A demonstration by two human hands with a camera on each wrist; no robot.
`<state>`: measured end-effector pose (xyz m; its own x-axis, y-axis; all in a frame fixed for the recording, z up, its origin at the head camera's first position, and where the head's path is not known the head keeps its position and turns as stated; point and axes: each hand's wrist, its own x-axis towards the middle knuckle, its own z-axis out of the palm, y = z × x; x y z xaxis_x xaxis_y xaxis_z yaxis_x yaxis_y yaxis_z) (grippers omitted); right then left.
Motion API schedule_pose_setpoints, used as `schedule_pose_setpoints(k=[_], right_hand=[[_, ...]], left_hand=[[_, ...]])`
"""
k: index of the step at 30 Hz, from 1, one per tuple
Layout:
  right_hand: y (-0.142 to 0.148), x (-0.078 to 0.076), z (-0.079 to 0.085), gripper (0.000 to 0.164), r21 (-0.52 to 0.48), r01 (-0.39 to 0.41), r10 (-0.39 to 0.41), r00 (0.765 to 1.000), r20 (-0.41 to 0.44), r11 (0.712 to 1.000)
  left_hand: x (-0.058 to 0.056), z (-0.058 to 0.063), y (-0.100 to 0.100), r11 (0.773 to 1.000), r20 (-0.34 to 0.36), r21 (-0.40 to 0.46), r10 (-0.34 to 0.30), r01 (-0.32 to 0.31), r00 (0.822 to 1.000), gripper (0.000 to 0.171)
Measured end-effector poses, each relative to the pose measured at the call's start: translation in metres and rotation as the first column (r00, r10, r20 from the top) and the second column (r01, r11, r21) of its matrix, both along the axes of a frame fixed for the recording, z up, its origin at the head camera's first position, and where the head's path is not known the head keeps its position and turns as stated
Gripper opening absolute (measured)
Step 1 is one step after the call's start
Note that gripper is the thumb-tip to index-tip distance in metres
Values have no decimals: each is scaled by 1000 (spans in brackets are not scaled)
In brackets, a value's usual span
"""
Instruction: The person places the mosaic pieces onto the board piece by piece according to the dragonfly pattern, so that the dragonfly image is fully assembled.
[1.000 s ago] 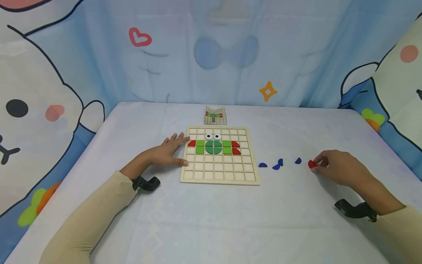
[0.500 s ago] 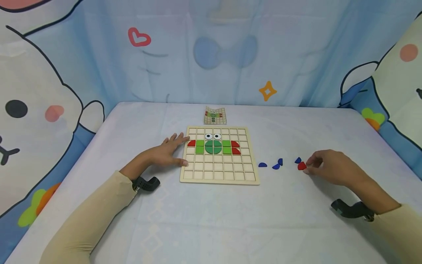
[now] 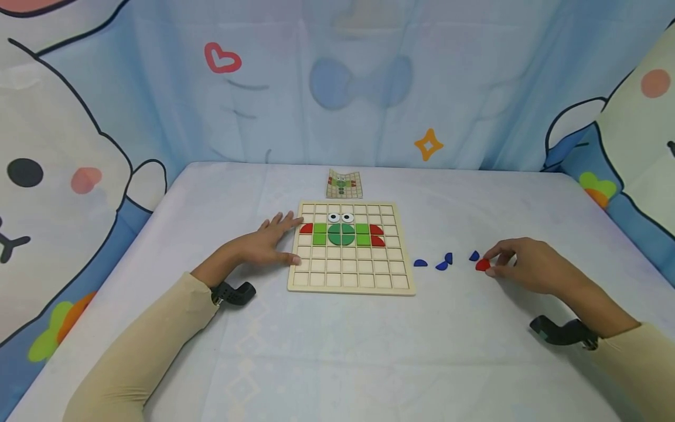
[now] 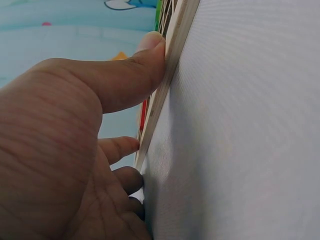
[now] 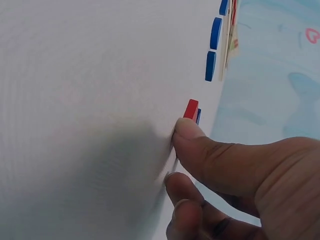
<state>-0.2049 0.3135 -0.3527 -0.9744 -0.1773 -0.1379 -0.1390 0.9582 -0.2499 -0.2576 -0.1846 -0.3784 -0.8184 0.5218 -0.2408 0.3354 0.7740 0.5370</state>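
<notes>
A wooden grid board (image 3: 350,281) lies on the table, bearing green, red and eye-patterned pieces. My left hand (image 3: 266,243) rests at its left edge with fingers spread, the thumb (image 4: 145,70) and a fingertip touching the rim. To the right of the board, my right hand (image 3: 543,266) pinches a small red rounded block (image 3: 482,265) between thumb and index finger, low at the table. In the right wrist view the thumb presses on the red block (image 5: 191,108); part of it is hidden. Just beyond it lies a blue block (image 3: 474,256).
Between board and right hand lie several more blue rounded blocks (image 3: 442,266). A small pattern card (image 3: 344,185), slightly curled, is behind the board. White cloth (image 3: 369,351) covers the table, and a blue printed curtain (image 3: 369,129) hangs at the back.
My right hand has moved left with the red block, up to the nearest blue block, which has shifted slightly left. The left hand and the board have stayed put.
</notes>
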Motion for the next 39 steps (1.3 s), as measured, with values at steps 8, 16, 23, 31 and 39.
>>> schedule_pose_setpoints(k=[8, 16, 23, 31, 39], right_hand=[[-3, 1, 0, 35, 5, 11, -11, 1000, 11, 1000], [-6, 2, -3, 37, 7, 24, -25, 999, 27, 1000], [-26, 6, 6, 34, 17, 1, -1, 1000, 2, 1000], [-82, 4, 19, 27, -14, -125, 124, 992, -34, 992], [-146, -10, 23, 20, -21, -309, 308, 951, -37, 951]], left_hand=[[0, 0, -1, 1000, -2, -10, 7, -7, 1000, 95], [1, -1, -3, 1000, 6, -9, 7, -7, 1000, 95], [2, 0, -3, 1000, 0, -3, 2, -2, 1000, 95], [2, 0, -3, 1000, -5, -5, 6, -6, 1000, 94], [0, 0, -1, 1000, -7, 2, -6, 6, 1000, 94]])
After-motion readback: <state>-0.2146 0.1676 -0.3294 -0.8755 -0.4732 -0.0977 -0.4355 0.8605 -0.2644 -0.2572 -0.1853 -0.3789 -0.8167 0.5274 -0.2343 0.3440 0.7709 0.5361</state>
